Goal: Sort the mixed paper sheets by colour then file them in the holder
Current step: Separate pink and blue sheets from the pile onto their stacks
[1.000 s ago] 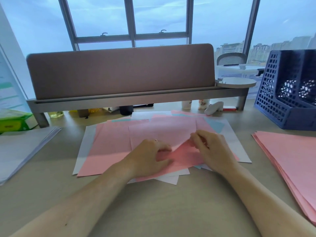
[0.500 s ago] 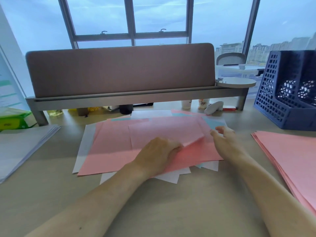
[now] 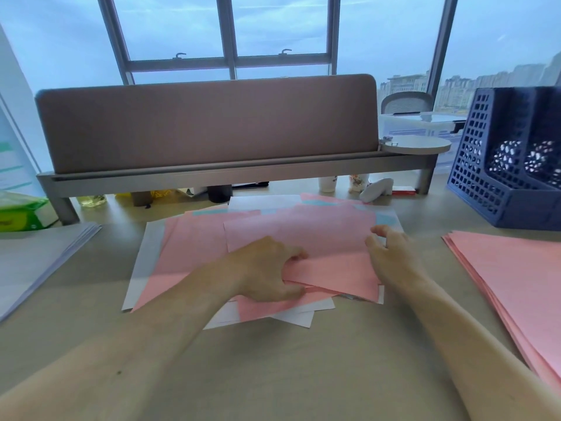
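Note:
A mixed pile of pink, white and pale blue sheets [image 3: 194,253] lies in the middle of the desk. My left hand [image 3: 270,268] rests on its front part, thumb and fingers pinching the edge of a pink sheet [image 3: 340,271]. My right hand [image 3: 391,253] is at the pile's right edge with its fingers curled and apart, touching the top pink sheet [image 3: 303,235] but holding nothing. A stack of pink sheets [image 3: 516,284] lies to the right. The dark blue mesh holder [image 3: 485,183] stands at the far right.
A stack of white sheets [image 3: 36,259] lies at the left edge. A raised shelf with a padded screen [image 3: 206,126] crosses the back, with cups and small items beneath it. A green tissue pack [image 3: 21,214] sits at far left.
My right hand went from the pile's middle out to its right edge and lifted its fingers. My left hand stayed on the front of the pile and gripped the pink sheet's edge.

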`<state>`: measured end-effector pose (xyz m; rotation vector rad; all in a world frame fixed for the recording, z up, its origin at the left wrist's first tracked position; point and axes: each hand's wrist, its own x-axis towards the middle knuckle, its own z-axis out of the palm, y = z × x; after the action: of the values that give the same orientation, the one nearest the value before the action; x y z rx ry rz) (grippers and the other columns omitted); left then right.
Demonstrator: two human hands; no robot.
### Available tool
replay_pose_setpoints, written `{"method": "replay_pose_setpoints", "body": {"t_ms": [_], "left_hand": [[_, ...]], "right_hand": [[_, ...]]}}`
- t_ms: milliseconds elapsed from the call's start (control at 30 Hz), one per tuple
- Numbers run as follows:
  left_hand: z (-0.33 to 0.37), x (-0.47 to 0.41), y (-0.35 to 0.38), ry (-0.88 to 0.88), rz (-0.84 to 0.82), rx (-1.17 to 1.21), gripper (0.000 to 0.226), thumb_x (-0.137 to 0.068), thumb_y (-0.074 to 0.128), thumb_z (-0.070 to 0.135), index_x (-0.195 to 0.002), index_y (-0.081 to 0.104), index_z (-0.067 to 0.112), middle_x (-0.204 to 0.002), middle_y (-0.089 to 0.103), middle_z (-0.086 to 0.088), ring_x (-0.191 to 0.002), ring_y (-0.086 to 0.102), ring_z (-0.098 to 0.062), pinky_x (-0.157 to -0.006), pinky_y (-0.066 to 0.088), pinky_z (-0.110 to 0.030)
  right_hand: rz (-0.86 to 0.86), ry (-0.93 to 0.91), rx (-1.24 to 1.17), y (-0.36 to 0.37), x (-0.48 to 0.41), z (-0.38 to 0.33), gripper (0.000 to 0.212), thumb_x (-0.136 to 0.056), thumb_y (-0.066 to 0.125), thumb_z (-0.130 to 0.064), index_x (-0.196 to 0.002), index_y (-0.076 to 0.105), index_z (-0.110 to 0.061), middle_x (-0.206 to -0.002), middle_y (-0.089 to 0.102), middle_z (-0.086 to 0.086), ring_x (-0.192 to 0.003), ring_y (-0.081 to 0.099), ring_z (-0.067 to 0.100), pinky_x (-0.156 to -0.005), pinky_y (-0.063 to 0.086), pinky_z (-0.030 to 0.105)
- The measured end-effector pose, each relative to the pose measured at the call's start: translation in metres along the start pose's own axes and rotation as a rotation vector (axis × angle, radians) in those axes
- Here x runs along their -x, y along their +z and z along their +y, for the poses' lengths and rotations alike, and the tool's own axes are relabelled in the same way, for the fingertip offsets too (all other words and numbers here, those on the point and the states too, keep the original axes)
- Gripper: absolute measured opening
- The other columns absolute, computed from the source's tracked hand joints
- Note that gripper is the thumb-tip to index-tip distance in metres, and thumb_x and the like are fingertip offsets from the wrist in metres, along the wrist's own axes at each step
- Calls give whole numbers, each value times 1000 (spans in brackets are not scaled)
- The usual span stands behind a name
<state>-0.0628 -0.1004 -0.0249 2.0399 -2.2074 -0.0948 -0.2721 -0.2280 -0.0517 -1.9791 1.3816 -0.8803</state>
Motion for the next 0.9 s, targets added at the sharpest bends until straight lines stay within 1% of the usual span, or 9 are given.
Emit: {"method": "replay_pose_setpoints", "body": {"t_ms": [100,167,267,333,433,500,667,767,900], "left_hand": [[6,-5,-3,59,-40,-211,50,-89,56,46,-135,52,27,-112,67,0,-100,61,-25,-88,52,-37],[7,-8,2,135,-20,-375,33,-95,48,32,-126,53,20,-101,68,-7,-89,64,-31,-77,54,-41],[1,-3,4,127,85,-442,24,-95,46,6,-115,56,16,-90,68,-9,-75,61,-32,-63,49,-39],[-7,7,-1,96,160,-414,25,-94,49,2,-112,58,17,-86,68,-8,-73,60,-33,-60,43,-37],[-26,36,-8,81,211,-286,19,-102,49,14,-111,64,20,-89,72,-5,-77,64,-30,-66,49,-39],[-34,55,-9,97,183,-201,22,-105,47,24,-113,67,23,-91,73,-2,-76,63,-25,-68,46,-35],[-45,75,2,63,116,-85,26,-103,45,43,-118,65,34,-98,71,7,-82,63,-15,-76,51,-36],[-44,82,1,51,39,-48,50,-88,54,69,-128,58,41,-115,64,18,-95,58,-4,-85,50,-30],[-35,81,-13,81,-29,-106,58,-83,63,60,-136,55,37,-118,64,14,-101,57,-8,-86,47,-27]], "right_hand": [[-8,-43,95,2,-1,3,42,-101,44,-29,-140,53,-15,-138,57,11,-123,53,30,-103,43,40],[-7,-58,114,2,-2,2,43,-103,41,-35,-138,55,-15,-137,58,12,-123,53,30,-100,42,39],[-19,-145,80,1,5,-3,62,-96,35,-63,-132,60,-18,-133,61,6,-120,55,25,-101,42,38],[-71,-324,63,0,16,-10,76,-84,33,-79,-131,61,-26,-134,60,-6,-121,55,15,-103,42,34],[-167,-609,218,6,33,-23,71,-76,49,-82,-131,57,-38,-133,56,-22,-119,52,1,-102,42,26],[-230,-684,327,14,37,-26,68,-73,59,-80,-131,55,-43,-130,55,-28,-117,52,-2,-100,43,23],[-302,-753,397,21,38,-23,68,-68,61,-84,-125,59,-46,-123,60,-28,-114,54,-1,-99,42,20],[-303,-780,416,20,40,-28,64,-70,65,-77,-124,61,-45,-119,61,-27,-111,53,-1,-94,39,16],[-298,-783,443,23,39,-30,59,-72,63,-76,-119,66,-42,-115,64,-26,-109,56,-1,-95,41,18]]}}
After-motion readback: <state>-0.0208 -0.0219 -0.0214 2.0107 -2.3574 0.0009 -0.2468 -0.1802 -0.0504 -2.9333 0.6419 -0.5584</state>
